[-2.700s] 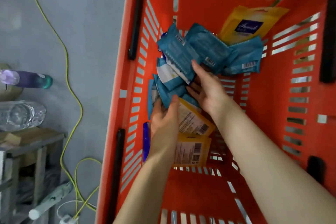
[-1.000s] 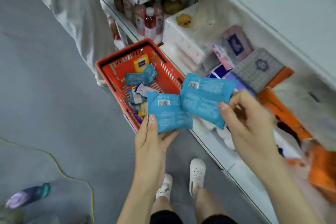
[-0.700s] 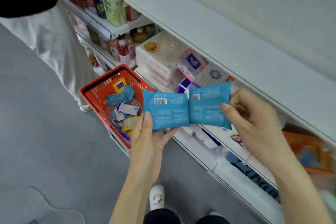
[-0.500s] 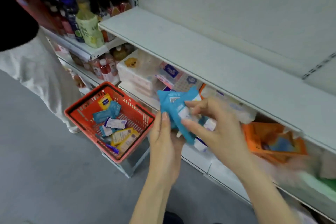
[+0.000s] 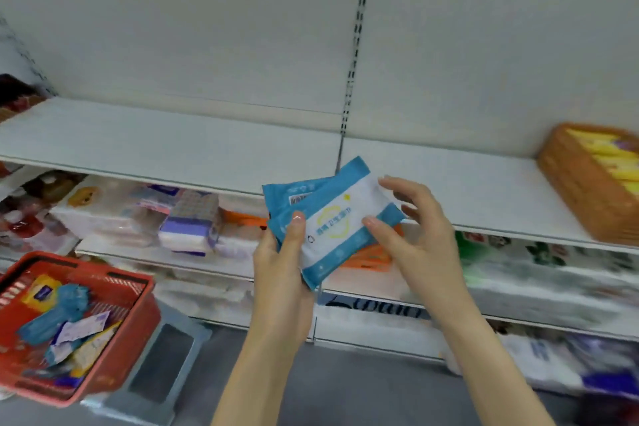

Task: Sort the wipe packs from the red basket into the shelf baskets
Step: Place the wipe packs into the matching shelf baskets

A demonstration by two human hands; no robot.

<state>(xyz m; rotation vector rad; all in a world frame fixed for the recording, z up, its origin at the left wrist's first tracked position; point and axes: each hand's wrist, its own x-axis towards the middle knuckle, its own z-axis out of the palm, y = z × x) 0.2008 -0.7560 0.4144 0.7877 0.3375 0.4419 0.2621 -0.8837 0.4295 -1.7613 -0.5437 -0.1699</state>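
So the two blue wipe packs (image 5: 332, 218) are stacked and held up in front of the shelf (image 5: 173, 142), between both hands. The left hand (image 5: 280, 263) grips the lower end, thumb laid over the front. The right hand (image 5: 415, 235) has its thumb on the face and its fingers curved round the upper end, which looks like a light pinch. The long axis runs diagonally, low at the left hand and high at the right. The wicker basket (image 5: 581, 190) sits well off past the right hand and slightly above it, so the right hand is nearer imo. The red basket (image 5: 145, 315) is down below the left hand, with more packs inside.
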